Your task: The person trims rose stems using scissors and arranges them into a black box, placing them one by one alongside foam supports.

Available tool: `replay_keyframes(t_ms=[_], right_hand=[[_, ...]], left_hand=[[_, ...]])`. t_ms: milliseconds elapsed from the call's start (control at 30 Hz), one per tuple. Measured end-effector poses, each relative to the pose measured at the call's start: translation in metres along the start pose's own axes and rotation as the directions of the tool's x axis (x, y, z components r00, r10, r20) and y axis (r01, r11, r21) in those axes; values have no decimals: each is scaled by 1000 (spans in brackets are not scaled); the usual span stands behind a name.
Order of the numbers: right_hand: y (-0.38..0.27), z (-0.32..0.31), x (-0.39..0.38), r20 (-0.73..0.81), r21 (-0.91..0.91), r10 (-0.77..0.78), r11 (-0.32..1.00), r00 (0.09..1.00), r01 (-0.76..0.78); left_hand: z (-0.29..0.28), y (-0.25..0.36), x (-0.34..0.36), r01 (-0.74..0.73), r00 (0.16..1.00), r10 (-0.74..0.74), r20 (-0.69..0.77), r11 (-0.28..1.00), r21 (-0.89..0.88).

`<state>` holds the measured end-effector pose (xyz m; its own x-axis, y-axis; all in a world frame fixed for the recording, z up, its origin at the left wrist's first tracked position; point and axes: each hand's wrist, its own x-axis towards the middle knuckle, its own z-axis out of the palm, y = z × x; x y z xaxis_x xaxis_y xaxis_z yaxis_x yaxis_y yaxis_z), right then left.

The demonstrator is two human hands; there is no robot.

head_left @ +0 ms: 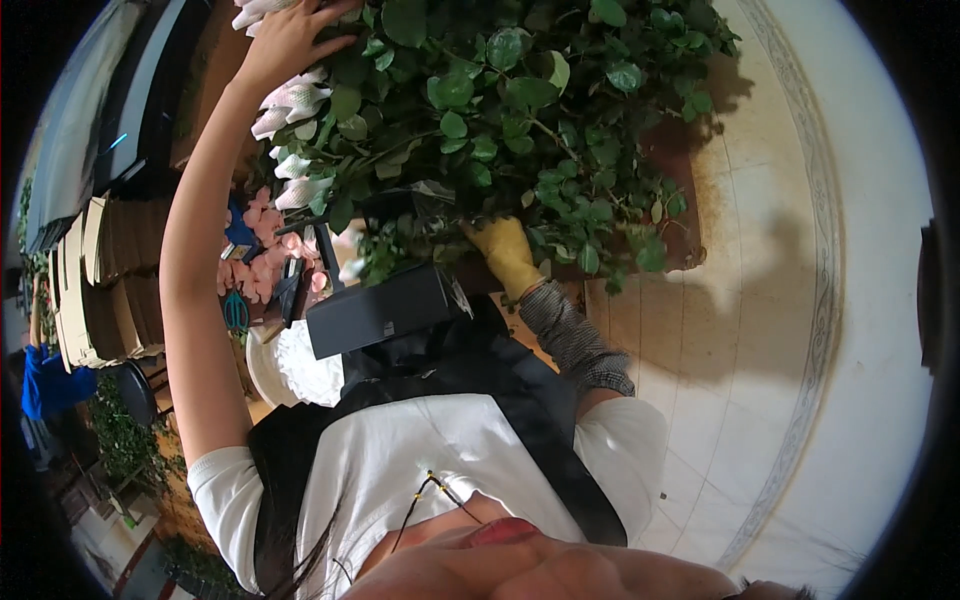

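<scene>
At the upper left, my bare left hand point(290, 42) reaches over a heap of leafy rose stems point(500, 95). Its fingers are apart, by the netted rose heads point(295, 100) along the heap's left side. My right hand point(505, 257), in a yellow glove with a checked sleeve, is closed at the heap's near edge. It seems to grip the stem end of a small leafy bunch of roses point(390, 247); leaves partly hide its fingertips. A pale bloom point(350, 250) shows at the bunch's left end, above a black box point(385, 308).
Loose pink petals point(265, 250) lie left of the box, near teal-handled scissors point(236, 312). A white tub point(265, 370) with white material stands below them. Cardboard sheets point(110, 280) are stacked farther left. Tiled floor point(740, 400) runs along the right.
</scene>
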<state>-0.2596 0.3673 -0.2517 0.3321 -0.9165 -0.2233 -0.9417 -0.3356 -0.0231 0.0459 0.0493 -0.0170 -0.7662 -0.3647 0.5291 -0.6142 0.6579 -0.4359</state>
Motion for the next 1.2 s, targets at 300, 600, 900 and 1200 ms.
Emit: replay_keyframes(t_ms=[300, 600, 900, 1200], right_hand=[[22, -1, -22, -327, 15, -130, 990, 936, 143], [79, -165, 53, -790, 137, 288, 943, 541, -302], [91, -241, -63, -700, 139, 206, 978, 684, -152], [49, 68, -10, -146, -95, 35, 994, 989, -49]], left_hand=[[6, 6, -6, 52, 995, -49, 82, 998, -39], [-10, 11, 8, 126, 980, -92, 178, 974, -187], [-1, 9, -11, 128, 992, -123, 40, 980, -154], [-21, 23, 23, 227, 963, -182, 200, 946, -233]])
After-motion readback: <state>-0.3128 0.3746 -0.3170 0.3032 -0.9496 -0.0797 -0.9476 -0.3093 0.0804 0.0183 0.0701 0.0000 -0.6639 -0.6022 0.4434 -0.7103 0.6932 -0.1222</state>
